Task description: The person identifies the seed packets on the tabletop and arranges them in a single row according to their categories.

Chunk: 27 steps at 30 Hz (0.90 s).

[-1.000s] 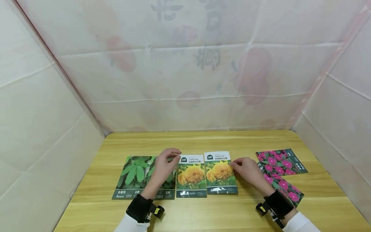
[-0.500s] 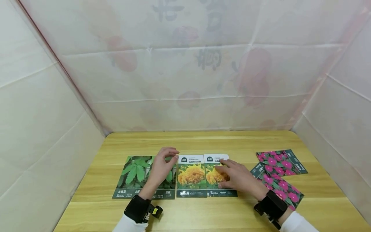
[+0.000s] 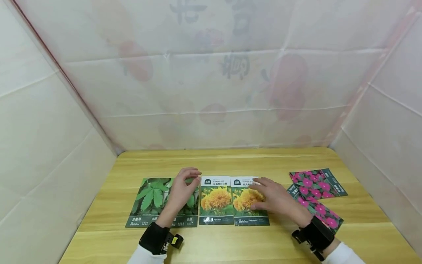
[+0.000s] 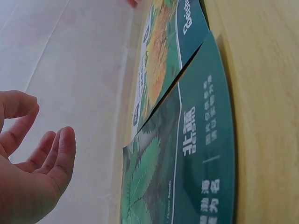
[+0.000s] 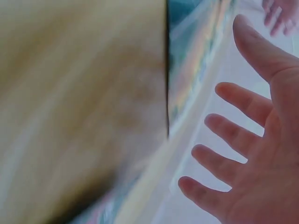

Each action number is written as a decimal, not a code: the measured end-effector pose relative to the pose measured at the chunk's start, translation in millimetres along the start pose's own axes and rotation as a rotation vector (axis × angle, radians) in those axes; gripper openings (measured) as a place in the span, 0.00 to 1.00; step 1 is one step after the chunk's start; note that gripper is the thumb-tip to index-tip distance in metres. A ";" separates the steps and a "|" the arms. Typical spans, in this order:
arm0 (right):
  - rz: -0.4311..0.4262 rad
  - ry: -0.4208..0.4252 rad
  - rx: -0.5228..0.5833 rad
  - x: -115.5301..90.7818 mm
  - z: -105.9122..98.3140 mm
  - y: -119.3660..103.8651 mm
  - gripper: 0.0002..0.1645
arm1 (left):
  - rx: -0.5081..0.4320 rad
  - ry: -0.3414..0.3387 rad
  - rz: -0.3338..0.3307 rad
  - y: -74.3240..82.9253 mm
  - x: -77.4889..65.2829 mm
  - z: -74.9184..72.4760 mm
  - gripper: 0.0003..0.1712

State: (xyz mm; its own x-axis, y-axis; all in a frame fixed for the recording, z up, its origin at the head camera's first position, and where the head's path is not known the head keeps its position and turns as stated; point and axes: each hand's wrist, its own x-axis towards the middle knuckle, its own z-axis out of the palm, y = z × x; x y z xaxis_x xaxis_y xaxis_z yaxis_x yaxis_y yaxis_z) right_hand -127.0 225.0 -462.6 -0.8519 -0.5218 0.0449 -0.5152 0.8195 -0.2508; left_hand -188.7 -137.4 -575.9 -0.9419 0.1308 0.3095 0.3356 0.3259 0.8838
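Glossy green-and-white film in the head view: left sunflower packet (image 3: 215,201) and right sunflower packet (image 3: 243,202), flat and side by side on wood-grain table (image 3: 217,242). Over the latter, right hand (image 3: 275,198), fingers loosely bent and apart, gripping nothing; touching or just above, cannot tell. Over right mimosa packet (image 3: 190,211), left hand (image 3: 180,189), fingers gently curved, nothing held; just beside, left mimosa packet (image 3: 148,200). Off to the right, upper pink-flowered packet (image 3: 316,184) lapped over lower pink-flowered packet (image 3: 324,212). Probably very light, thin and bendy, slick on wood, prone only to creasing; best pinched at a side edge or slid under flat fingertips. Readable on sunflower fronts: FLOWERS SEED, 玩具熊向日葵, Beishu, Agricultural; on mimosa, 含羞草 and Beishu; on pink ones, too small to make out. In the left wrist view: left fingers curved, clear of the film, holding nothing; 北蔬 on the mimosa strip, tiny Flower Seeds alongside, clipped Beishu on the sunflower strip. In the right wrist view: right fingers and thumb spread wide, palm bare; packet edges blurred, no lettering legible.
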 end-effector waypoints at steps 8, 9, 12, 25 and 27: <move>0.246 0.124 0.034 -10.8 -20.8 50.7 0.32 | -0.001 0.022 -0.030 3.0 0.0 -6.7 0.15; 0.270 0.142 0.027 -13.7 -17.0 65.5 0.31 | -0.002 0.021 -0.035 3.3 -0.6 -7.5 0.16; 0.331 0.171 0.051 -21.4 -23.5 88.4 0.27 | -0.018 0.018 -0.025 15.9 -4.1 -11.6 0.18; 0.427 0.212 -0.044 -56.6 -56.1 134.9 0.14 | 0.019 0.043 -0.023 14.9 -3.1 -19.0 0.17; 0.471 0.233 -0.052 -62.2 -57.7 144.7 0.15 | 0.023 0.035 -0.029 3.8 -1.8 -18.9 0.17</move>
State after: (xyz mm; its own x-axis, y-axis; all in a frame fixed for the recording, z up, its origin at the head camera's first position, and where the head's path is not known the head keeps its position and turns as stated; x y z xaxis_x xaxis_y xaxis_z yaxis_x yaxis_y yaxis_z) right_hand -154.0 389.7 -445.9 -0.9875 -0.0327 0.1545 -0.0707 0.9663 -0.2476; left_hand -186.1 -154.0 -566.4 -0.9509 0.0883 0.2965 0.3083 0.3510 0.8842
